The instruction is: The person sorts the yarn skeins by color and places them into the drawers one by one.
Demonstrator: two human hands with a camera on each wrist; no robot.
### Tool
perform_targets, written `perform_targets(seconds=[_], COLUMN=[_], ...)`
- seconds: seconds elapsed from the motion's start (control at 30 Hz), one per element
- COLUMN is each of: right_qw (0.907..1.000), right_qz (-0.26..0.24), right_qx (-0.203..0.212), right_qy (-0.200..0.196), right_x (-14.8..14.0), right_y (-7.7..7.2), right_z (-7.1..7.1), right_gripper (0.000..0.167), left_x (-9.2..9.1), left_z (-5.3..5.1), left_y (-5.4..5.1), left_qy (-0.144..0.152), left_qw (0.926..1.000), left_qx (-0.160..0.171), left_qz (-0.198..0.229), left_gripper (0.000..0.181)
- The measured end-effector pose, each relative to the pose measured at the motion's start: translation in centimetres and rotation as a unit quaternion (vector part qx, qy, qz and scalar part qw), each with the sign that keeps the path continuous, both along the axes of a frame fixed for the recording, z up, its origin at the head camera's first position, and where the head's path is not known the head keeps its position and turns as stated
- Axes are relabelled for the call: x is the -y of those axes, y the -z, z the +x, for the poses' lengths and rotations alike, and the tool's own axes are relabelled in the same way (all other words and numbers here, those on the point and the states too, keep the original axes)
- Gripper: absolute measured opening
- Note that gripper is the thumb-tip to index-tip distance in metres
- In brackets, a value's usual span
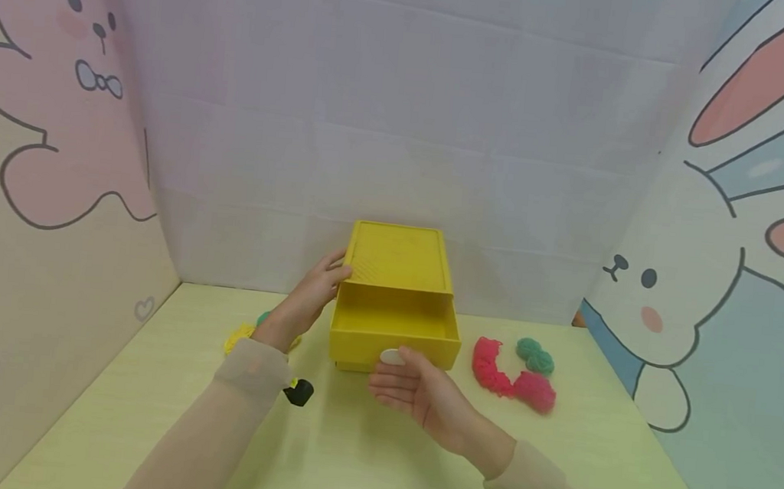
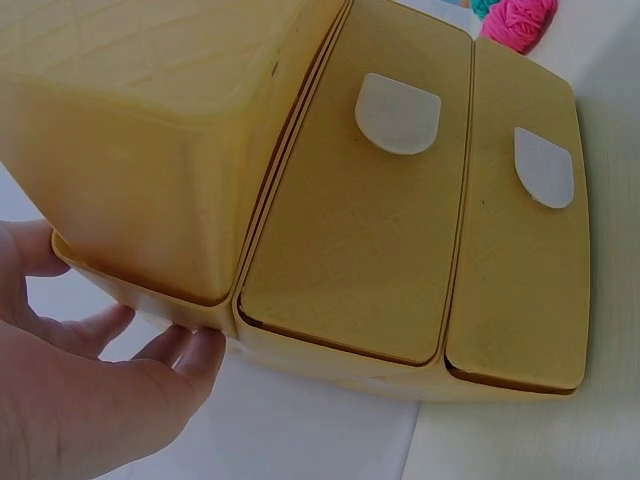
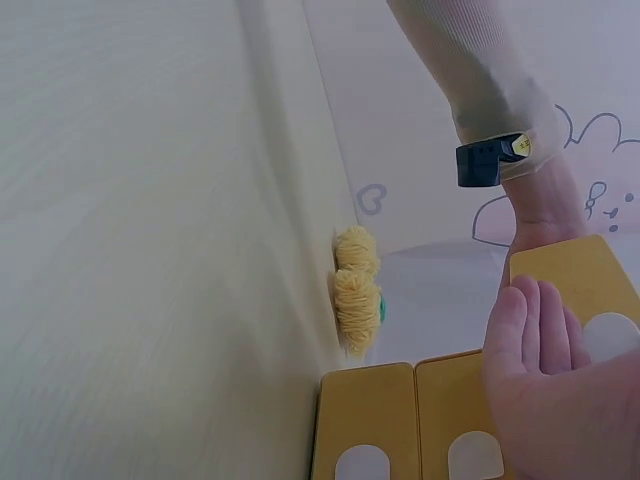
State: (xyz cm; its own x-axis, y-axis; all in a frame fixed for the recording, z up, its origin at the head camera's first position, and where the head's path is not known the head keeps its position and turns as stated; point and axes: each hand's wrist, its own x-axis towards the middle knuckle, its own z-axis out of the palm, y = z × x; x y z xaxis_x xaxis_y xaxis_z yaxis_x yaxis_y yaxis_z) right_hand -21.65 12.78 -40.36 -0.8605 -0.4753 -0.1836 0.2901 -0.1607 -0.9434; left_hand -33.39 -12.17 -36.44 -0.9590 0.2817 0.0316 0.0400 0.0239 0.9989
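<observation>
A yellow drawer box (image 1: pixel 401 257) stands near the back of the table. Its top drawer (image 1: pixel 395 312) is pulled out and looks bare inside. Two lower drawers, a middle one (image 2: pixel 350 200) and a bottom one (image 2: pixel 520 260), sit closed, each with a white tab. My left hand (image 1: pixel 312 292) holds the box's upper left side, with bent fingertips against it in the left wrist view. At the front, my right hand (image 1: pixel 431 401) has its thumb over the top drawer's white handle (image 1: pixel 392 357) and its fingers below, palm turned inward.
Right of the box lie red yarn (image 1: pixel 490 367), pink yarn (image 1: pixel 535 392) and a green yarn bundle (image 1: pixel 535 355). Yellow yarn (image 3: pixel 357 300) lies to the left, partly behind my left arm, with a bit of green beside it. Fabric walls enclose the table's back and sides.
</observation>
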Motion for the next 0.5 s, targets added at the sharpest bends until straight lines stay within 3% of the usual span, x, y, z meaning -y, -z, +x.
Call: perform_targets(seconds=[0.5], right_qw=[0.9999], right_qz=[-0.007], right_qx=[0.008], right_qy=[-0.006], right_x=[-0.08], right_y=[-0.03], right_z=[0.99], right_gripper=[0.075], left_x=[0.08], left_z=[-0.06], left_y=[-0.01], left_qy=[-0.004], left_qw=[1.0], left_qx=[0.005], left_qz=[-0.003], left_gripper=[0.068])
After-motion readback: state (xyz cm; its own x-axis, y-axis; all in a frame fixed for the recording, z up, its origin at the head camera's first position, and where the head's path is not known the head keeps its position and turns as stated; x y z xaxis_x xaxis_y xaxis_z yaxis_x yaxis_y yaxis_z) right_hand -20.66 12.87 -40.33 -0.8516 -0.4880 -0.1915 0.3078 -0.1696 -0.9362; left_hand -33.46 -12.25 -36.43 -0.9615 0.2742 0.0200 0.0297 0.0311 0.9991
